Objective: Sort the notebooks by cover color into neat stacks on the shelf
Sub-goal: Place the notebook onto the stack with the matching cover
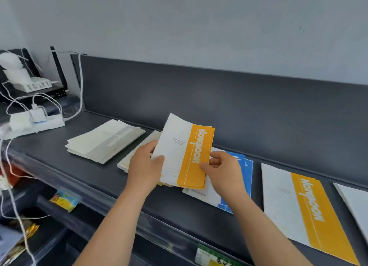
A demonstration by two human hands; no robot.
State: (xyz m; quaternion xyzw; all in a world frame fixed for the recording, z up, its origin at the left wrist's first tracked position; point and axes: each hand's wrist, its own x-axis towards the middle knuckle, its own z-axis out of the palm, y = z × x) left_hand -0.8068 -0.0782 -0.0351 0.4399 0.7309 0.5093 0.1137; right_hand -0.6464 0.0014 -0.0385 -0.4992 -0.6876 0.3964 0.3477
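Both hands clamped on orange notebooks (185,156), lifted and tilted above shelf (59,152): left hand (144,166) on left edge, right hand (223,172) pinching lower right corner. Cream stack (105,141) left, blue notebooks (246,172) under right hand, orange notebook (306,212) flat on right.

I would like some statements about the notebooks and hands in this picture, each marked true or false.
1. Both hands hold the orange notebooks. True.
2. The left hand lies flat on the shelf. False: it grips the held notebooks.
3. The blue notebook lies under the right hand. True.
4. The cream stack lies right of the blue notebook. False: it lies to its left.
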